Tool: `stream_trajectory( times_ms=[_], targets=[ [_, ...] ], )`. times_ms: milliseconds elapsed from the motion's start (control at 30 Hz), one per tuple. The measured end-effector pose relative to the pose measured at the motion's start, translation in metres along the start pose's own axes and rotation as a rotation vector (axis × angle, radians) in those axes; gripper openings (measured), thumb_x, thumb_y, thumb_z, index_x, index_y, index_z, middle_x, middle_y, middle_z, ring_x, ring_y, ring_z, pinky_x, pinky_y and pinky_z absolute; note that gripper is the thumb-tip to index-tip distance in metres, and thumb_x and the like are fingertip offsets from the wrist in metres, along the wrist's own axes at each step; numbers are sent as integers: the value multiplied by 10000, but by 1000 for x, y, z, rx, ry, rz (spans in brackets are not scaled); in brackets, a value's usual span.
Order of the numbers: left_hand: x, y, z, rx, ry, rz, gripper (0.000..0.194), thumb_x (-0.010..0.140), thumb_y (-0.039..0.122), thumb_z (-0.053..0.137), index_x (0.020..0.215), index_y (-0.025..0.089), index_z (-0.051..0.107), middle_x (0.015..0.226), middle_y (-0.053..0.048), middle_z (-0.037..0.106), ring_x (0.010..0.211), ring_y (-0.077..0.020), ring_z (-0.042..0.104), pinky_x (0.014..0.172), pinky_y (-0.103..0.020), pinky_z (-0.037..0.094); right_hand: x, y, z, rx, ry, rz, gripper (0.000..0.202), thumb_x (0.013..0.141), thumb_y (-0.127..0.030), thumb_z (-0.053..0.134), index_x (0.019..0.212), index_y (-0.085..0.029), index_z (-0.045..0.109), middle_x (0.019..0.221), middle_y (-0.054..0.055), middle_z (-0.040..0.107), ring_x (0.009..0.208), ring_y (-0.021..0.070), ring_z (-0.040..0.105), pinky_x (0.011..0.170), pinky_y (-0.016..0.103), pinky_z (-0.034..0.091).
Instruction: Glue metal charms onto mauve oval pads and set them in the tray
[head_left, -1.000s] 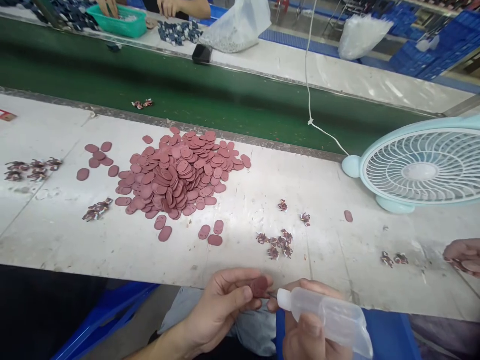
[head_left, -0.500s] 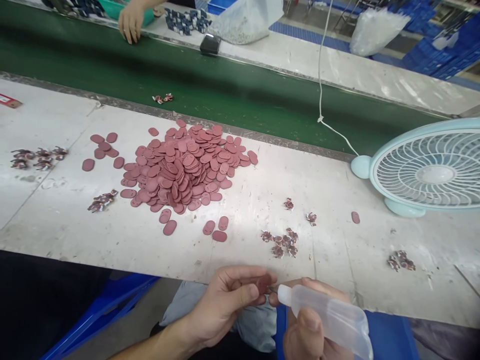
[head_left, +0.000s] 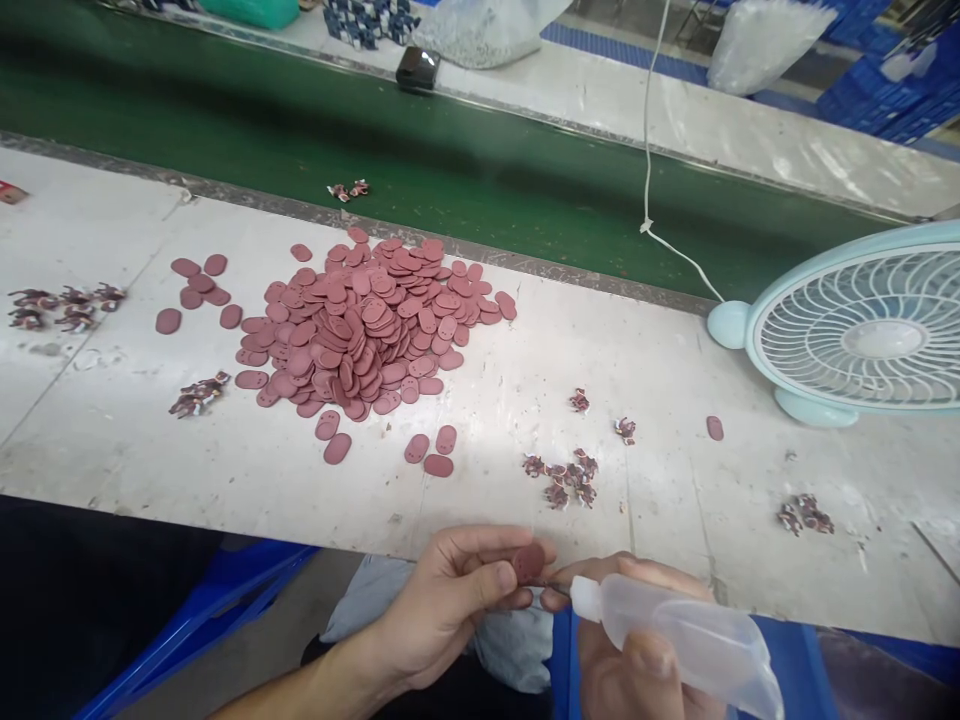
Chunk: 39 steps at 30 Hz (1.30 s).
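Between the thumb and fingers of my left hand [head_left: 457,605] is a reddish-brown oval disc [head_left: 529,563], held just past the table's front edge. My right hand [head_left: 637,640] is closed around a translucent squeeze bottle [head_left: 679,630] with a white cap and a thin dark nozzle. The nozzle tip reaches the lower edge of the disc; whether it touches is too small to tell. Beyond my hands lies a large heap of the same oval discs [head_left: 367,325]. A cluster of small brown and white figurines [head_left: 564,477] is just above my right hand.
A pale blue fan [head_left: 877,330] stands at the right, its white cord crossing the green conveyor belt [head_left: 525,190]. More figurines [head_left: 199,396] lie left of the heap, and two [head_left: 349,190] sit on the belt. Across it are a black box [head_left: 418,69] and a plastic bag [head_left: 487,35].
The bottle has shifted slightly right, and its nozzle has moved to the disc's lower edge. The disc now faces me more fully. The other person's hand across the belt has left view.
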<state>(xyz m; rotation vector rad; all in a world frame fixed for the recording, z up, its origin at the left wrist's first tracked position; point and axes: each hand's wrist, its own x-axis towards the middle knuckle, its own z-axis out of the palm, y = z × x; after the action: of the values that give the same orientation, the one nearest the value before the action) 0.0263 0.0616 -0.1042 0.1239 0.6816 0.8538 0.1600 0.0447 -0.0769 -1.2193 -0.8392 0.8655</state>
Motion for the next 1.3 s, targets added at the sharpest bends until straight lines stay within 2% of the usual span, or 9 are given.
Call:
stream_trajectory(
  times_ms=[300,567,700,833,967,1033,1100,1167,1300],
  targets=[
    [0,0,1,-15,25,-24,246,798,263,840,1038,220,806,1131,-103,802,1039,-188,746,820,-220,555,2,1,1,-156,69,-132,271,858,-383,714,1080,-239,654,816,26,719,633,237,649,553,394,499],
    [0,0,3,-36,28,-23,242,799,258,839,1033,211,803,1121,-110,804,1022,-197,754,826,-232,554,3,-1,-5,-80,41,-6,291,860,-458,716,1085,-286,648,800,32,713,629,250,660,557,423,542],
    [0,4,3,-48,2,-8,221,820,249,820,1038,214,804,1131,-105,802,1000,-199,765,812,-219,549,33,-9,-31,415,-28,366,273,868,-470,657,1016,-241,634,726,18,647,569,197,646,436,313,544],
    [0,8,0,-34,17,26,227,823,241,815,1046,199,802,1132,-119,800,1011,-217,762,805,-232,553,85,11,-82,1250,165,719,382,875,-317,603,1226,-214,492,793,-4,546,603,132,599,481,243,585],
    [2,13,-6,-21,45,58,244,799,263,836,1031,195,802,1129,-128,799,1000,-228,763,788,-242,557,122,51,-131,1898,416,802,346,901,-363,596,1178,-286,403,660,-93,361,404,83,372,242,130,321],
    [2,17,-9,-1,48,82,258,794,282,840,1036,201,800,1143,-132,795,1004,-229,760,784,-245,554,118,53,-139,2005,290,773,352,867,-338,655,1132,-291,428,650,-98,357,391,81,359,228,127,301],
    [2,23,-13,28,60,122,266,783,302,848,1028,208,801,1139,-133,796,1001,-230,759,783,-250,548,101,39,-130,1831,4,779,356,800,-283,731,1057,-272,485,653,-88,398,405,90,399,248,162,341],
    [1,30,-17,51,85,161,267,765,320,861,1002,211,803,1125,-134,799,986,-232,761,779,-259,543,84,14,-105,1335,-116,733,287,798,-293,751,999,-240,553,668,-68,457,409,74,399,305,197,370],
    [-2,45,-24,47,100,194,319,711,347,896,979,199,805,1091,-149,805,942,-238,767,738,-263,540,103,-21,-5,62,-479,310,194,945,-400,620,936,-208,651,625,-28,560,486,130,559,427,249,464]
  ],
)
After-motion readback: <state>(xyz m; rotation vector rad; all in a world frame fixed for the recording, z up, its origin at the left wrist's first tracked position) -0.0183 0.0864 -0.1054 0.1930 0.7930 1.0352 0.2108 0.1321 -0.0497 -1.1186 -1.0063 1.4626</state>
